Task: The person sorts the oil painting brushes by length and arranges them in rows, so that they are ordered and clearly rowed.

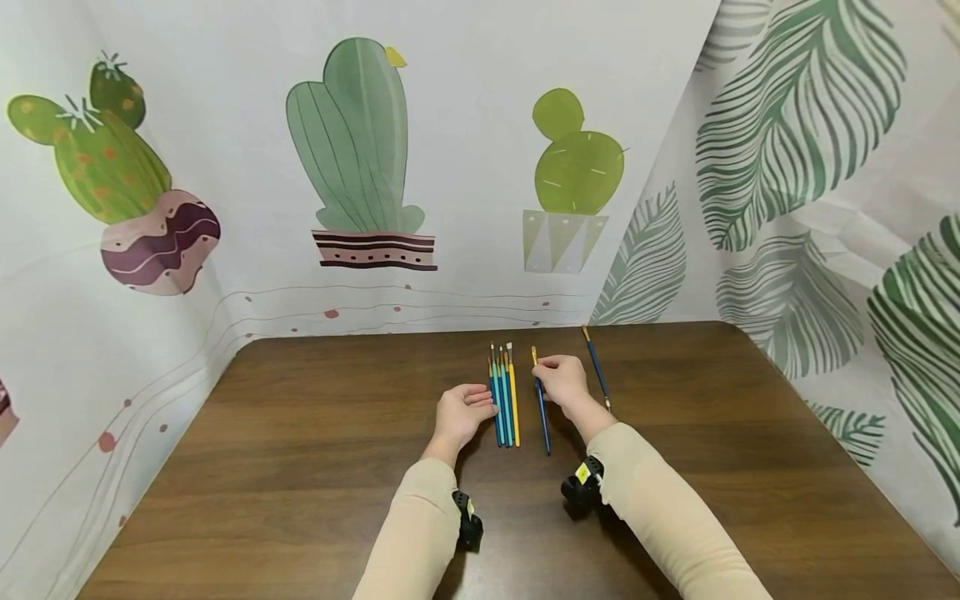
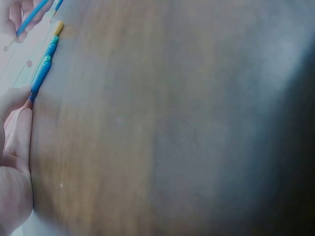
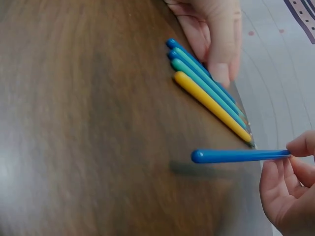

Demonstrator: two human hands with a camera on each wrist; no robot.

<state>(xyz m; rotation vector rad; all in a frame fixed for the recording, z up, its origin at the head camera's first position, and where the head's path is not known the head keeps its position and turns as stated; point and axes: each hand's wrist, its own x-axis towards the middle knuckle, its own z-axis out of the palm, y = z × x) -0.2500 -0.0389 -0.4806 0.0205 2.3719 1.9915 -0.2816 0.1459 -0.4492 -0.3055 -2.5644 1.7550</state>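
Observation:
Several slim paintbrushes lie side by side on the table, bristles away from me: blue and teal handles, with a yellow-handled paintbrush at the row's right end. My left hand is at the row's left side, fingers fairly straight, its thumb against the outermost blue handle. To the right of the row, my right hand pinches a blue paintbrush near its bristle end between thumb and fingers. That handle points toward me, and in the right wrist view it hangs above the table over its shadow.
Another blue paintbrush lies at the far right, by the back edge; a light tip shows at its near end, beside my right forearm. The brown wooden table meets a cloth backdrop printed with cacti and leaves.

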